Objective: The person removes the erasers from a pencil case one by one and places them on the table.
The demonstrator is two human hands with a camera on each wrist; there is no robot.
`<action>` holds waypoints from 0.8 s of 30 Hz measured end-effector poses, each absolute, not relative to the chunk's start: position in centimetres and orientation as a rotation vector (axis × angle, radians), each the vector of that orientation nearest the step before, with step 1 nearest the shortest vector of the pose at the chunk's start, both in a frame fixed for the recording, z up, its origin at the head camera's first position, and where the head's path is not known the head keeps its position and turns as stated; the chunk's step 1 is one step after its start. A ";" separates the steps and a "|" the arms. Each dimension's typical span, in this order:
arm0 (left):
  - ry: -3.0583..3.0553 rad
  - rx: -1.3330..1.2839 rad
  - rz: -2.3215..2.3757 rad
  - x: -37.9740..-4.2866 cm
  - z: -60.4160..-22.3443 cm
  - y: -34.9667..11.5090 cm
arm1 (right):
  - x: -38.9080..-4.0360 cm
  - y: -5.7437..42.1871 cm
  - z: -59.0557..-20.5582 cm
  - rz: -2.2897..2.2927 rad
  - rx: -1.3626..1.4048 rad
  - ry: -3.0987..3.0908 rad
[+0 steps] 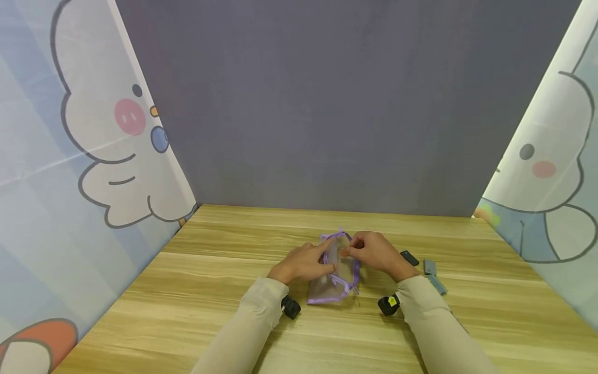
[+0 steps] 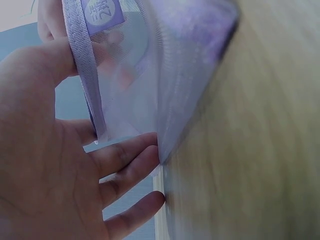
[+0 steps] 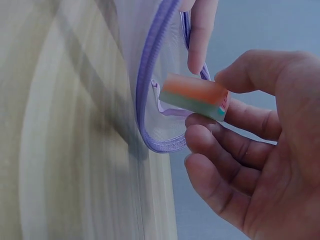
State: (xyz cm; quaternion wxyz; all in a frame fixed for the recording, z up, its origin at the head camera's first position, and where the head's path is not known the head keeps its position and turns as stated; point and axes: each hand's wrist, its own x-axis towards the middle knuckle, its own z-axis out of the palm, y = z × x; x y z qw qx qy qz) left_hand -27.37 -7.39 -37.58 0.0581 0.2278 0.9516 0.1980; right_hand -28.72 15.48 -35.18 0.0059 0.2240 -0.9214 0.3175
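Note:
A see-through mesh pouch (image 1: 322, 288) with purple edging and a zipper lies on the wooden table, its mouth spread. My left hand (image 1: 302, 262) holds the pouch at its rim, index finger stretched along the opening; in the left wrist view, fingertips touch the mesh (image 2: 132, 107). A purple label (image 2: 102, 15) shows there too. My right hand (image 1: 376, 253) pinches a small orange-and-green block (image 3: 194, 96) that looks like an eraser, between thumb and fingers. In the right wrist view, the block is at the pouch's mouth, one end over the zipper rim (image 3: 141, 100).
Right of the right hand lie a small black object (image 1: 409, 258), a grey block (image 1: 430, 267) and a teal block (image 1: 437, 284). Another thing is mostly hidden by the right sleeve (image 1: 434, 317). A grey wall (image 1: 308, 119) stands behind the table (image 1: 210, 259).

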 end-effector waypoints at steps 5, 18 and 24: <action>2.890 0.698 0.592 -27.4 -37.7 -7.4 | -28.7 15.7 -35.3 1.007 0.687 -2.873; 2.887 0.697 0.603 -27.2 -37.5 -7.4 | -28.6 15.9 -35.6 1.021 0.704 -2.862; 2.888 0.694 0.606 -27.4 -37.8 -7.5 | -28.9 16.0 -35.6 1.040 0.665 -2.891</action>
